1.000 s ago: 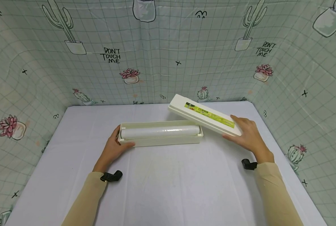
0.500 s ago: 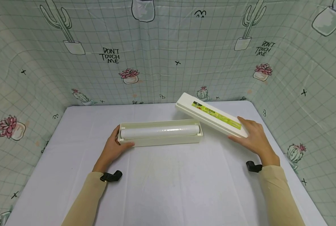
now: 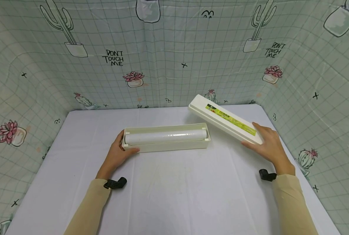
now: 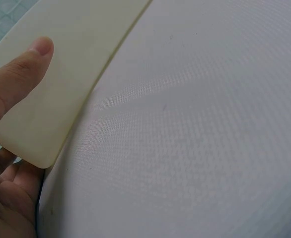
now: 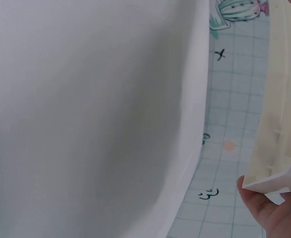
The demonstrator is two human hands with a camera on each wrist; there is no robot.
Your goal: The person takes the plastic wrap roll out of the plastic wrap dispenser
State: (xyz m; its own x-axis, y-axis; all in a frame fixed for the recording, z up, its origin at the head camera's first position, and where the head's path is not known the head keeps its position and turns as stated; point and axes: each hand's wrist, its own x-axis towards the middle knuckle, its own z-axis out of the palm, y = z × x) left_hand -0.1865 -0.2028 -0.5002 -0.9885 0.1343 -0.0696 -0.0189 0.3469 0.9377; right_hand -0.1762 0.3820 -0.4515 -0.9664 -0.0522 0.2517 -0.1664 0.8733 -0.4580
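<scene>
A long cream box (image 3: 174,145) lies on the table with a white roll of cling film (image 3: 165,136) inside it. My left hand (image 3: 117,156) grips the box's left end, thumb along the front wall; in the left wrist view the thumb (image 4: 24,72) presses on the box's side (image 4: 71,84) and the other fingers are partly hidden behind the end. To the right, my right hand (image 3: 269,143) holds the box's white lid (image 3: 221,120) by its near right end. The lid is tilted above the table, its yellow-green label facing up. Its hollow underside (image 5: 279,119) shows in the right wrist view.
A white cloth covers the table (image 3: 168,189). Behind it and on both sides hang grid-patterned curtains (image 3: 168,49) with cactus drawings. A black wrist camera (image 3: 115,183) sits on the left wrist, another camera (image 3: 267,175) on the right.
My right hand has moved the lid further right, so it no longer overlaps the box's right end in the head view. The left hand and the box have stayed in place.
</scene>
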